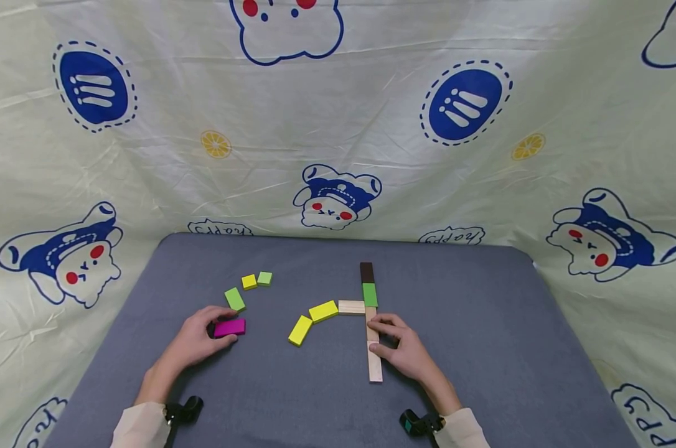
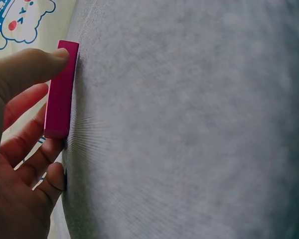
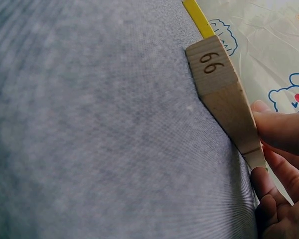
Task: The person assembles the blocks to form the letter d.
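My left hand (image 1: 199, 335) grips a magenta wooden block (image 1: 230, 328), thumb at its near side and fingers at its far side. In the left wrist view the thumb lies across that block (image 2: 62, 94). My right hand (image 1: 405, 348) touches a straight row of blocks from the right. Its index fingertip meets one plain wooden block (image 1: 372, 334), its thumb the plain block nearest me (image 1: 375, 370). That nearest block (image 3: 224, 99) shows the number 66 on its end in the right wrist view. The row continues away through a green block (image 1: 370, 295) to a dark brown block (image 1: 366, 272).
A plain block (image 1: 352, 307) branches left from the row, followed by two yellow blocks (image 1: 323, 311) curving toward me. Beyond my left hand lie a green block (image 1: 234, 299), a small yellow block (image 1: 249, 282) and a small green block (image 1: 264, 279). A grey cloth (image 1: 472, 298) covers the table.
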The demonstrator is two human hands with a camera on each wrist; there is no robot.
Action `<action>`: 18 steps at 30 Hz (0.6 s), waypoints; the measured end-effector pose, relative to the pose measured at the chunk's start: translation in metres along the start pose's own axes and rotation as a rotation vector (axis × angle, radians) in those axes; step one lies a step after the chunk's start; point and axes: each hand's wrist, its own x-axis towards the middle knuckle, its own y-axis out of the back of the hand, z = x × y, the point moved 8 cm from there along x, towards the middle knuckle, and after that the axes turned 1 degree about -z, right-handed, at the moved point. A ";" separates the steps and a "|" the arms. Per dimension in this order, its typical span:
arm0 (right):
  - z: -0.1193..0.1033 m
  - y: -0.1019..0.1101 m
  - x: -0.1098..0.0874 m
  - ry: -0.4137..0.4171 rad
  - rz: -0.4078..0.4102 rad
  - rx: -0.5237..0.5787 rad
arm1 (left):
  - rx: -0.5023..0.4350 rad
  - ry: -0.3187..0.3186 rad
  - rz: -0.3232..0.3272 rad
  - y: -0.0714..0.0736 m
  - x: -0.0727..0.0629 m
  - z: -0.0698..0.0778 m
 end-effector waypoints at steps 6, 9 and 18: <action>-0.001 0.000 0.000 0.025 0.004 0.000 | 0.016 -0.005 -0.015 -0.002 0.002 0.001; 0.000 0.000 0.000 0.016 0.005 0.004 | 0.019 -0.014 -0.015 -0.002 0.002 0.003; 0.001 0.000 0.000 -0.010 0.004 -0.005 | 0.006 -0.018 -0.035 -0.006 0.002 0.007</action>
